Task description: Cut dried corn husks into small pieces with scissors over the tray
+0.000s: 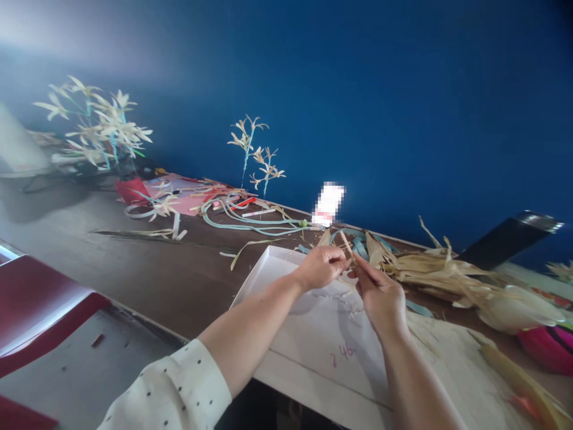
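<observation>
My left hand and my right hand meet over a shallow white box lid. Between their pinched fingertips is a narrow pale strip, apparently dried corn husk, its free end pointing up. The fingers hide the lower part of the strip. Small pale scraps lie in the lid beneath the hands. Just right of my right hand spreads a heap of dry, tan corn husks.
Husk flowers on blue-green stems stand at the left and centre. Coiled pale-green cord and red and pink papers cover the table's back. A blurred white upright card, a black cylinder and a red chair are nearby.
</observation>
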A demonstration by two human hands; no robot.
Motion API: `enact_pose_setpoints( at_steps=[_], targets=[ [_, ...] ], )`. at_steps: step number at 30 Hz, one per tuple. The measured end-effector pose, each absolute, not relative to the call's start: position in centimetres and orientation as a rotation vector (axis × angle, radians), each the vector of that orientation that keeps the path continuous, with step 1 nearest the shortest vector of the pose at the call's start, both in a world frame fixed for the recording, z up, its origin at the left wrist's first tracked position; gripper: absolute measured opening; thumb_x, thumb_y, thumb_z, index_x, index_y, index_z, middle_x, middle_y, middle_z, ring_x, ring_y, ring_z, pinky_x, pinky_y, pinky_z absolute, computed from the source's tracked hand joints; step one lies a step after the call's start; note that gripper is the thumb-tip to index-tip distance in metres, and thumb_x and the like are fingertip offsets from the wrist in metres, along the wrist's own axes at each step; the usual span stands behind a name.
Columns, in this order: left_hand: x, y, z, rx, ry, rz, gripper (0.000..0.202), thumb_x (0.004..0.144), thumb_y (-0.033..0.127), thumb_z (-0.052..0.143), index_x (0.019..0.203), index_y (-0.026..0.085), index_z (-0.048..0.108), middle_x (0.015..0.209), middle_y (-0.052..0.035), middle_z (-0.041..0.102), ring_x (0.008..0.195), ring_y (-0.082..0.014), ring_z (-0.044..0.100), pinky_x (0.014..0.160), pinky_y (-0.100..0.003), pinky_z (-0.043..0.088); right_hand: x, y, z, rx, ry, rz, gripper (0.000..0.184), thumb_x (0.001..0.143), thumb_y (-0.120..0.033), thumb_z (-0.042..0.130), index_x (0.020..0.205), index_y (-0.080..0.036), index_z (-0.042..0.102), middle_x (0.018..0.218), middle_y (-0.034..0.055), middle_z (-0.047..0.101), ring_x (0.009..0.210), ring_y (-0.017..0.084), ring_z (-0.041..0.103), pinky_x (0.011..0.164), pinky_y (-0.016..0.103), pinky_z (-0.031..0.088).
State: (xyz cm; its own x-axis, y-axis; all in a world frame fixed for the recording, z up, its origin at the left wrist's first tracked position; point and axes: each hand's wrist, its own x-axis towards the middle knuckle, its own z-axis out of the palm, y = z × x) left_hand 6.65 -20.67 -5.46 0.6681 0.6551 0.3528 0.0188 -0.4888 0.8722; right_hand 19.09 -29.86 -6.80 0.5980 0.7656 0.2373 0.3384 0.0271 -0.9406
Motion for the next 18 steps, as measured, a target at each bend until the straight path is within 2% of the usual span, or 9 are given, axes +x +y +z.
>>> enact_pose_setpoints(
  at_steps=[5,12,18],
  targets=[
    [6.4,-20.3,-5.3,1.852,0.599,0.785,0.030,0.080,0.041,0.048,0.076,0.015,0.063,0.068,0.0001,0.060,0.061,-0.0083,0.050,0.059,-0.019,0.038,20.5,-29.6,-7.0,-1.443,-0.722,0.443,0.057,0.063,-0.049,0.072,0.112,-0.020,0.066,0.071,0.0038,0.063,0.045,0.007,0.039,0.039,0.022,0.027],
    [6.8,-19.7,-5.6,1.796,0.681,0.707,0.038,0.083,0.045,0.043,0.095,0.017,0.067,0.088,-0.0025,0.067,0.061,-0.0078,0.053,0.058,-0.019,0.041,19.8,-29.3,-7.2,-1.275,-0.757,0.683,0.052,0.063,-0.046,0.074,0.109,-0.025,0.066,0.071,0.0019,0.061,0.045,0.005,0.037,0.039,0.020,0.021],
    [6.6,-19.5,-5.6,1.891,0.809,0.705,0.032,0.079,0.044,0.051,0.080,0.018,0.070,0.073,-0.0011,0.067,0.062,-0.0104,0.056,0.061,-0.020,0.041,19.6,-29.4,-7.2,-1.320,-0.789,0.651,0.049,0.066,-0.044,0.072,0.110,-0.023,0.066,0.071,0.0022,0.061,0.044,0.005,0.036,0.039,0.020,0.021]
  ],
)
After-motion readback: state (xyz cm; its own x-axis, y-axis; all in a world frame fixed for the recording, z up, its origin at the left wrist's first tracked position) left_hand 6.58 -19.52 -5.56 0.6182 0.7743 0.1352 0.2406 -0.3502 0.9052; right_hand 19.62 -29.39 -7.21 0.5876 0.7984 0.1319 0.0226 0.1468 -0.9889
